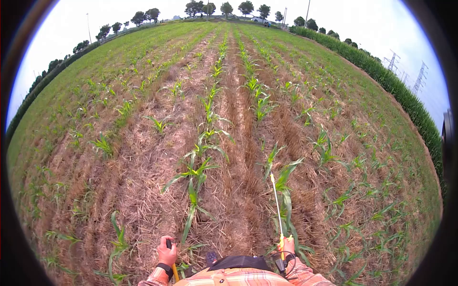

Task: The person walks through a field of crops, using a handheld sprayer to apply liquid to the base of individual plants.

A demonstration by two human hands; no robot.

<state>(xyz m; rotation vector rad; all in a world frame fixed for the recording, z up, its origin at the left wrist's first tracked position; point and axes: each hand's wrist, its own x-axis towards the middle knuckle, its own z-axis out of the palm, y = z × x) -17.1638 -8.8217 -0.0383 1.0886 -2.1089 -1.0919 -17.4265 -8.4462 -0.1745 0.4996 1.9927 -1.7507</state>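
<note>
My left hand (166, 252), low in the view, is closed around the black grip of a yellow lever (176, 272). A dark band circles that wrist. On the other side, my right hand (288, 245) is wrapped around the yellow handle of a spray wand (277, 206). Its pale tube points forward, and the tip reaches the leaves of a young corn plant (285, 183) in the right-hand row. A thin dark hose curves by the right wrist. Between my hands are my plaid shirt (229, 277) and a dark piece of cloth at the waist.
Rows of young corn (194, 167) run away from me through dry straw and stubble (238, 205). Taller green crops (381, 71) border the field at right. Trees (226, 8) line the far edge, and pylons (420, 78) stand beyond.
</note>
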